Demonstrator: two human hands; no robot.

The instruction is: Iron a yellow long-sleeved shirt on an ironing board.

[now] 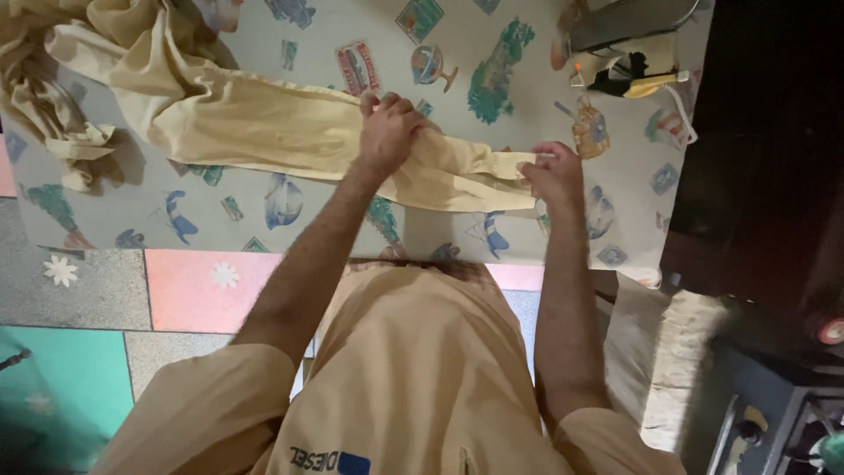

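Head view, looking straight down. Pale yellow garment (264,123) lies stretched across the tabletop (105,207), which carries a printed padded cover and looks like an ironing surface. One narrow part of the garment runs toward the right end; the rest lies bunched in loose folds at the far left corner.

Left hand (387,132) presses down on the narrow part near the tabletop's middle, fingers curled over the cloth, apparently pinning it so it does not slide. Right hand (552,173) pinches the very end of that same part close to the near edge, drawing it outward; the fabric between the two hands lies taut and flat, which suits smoothing.

Iron (629,40) stands at the far right corner, well apart from both hands and clear of the cloth, its white cord (681,110) trailing near the right edge.
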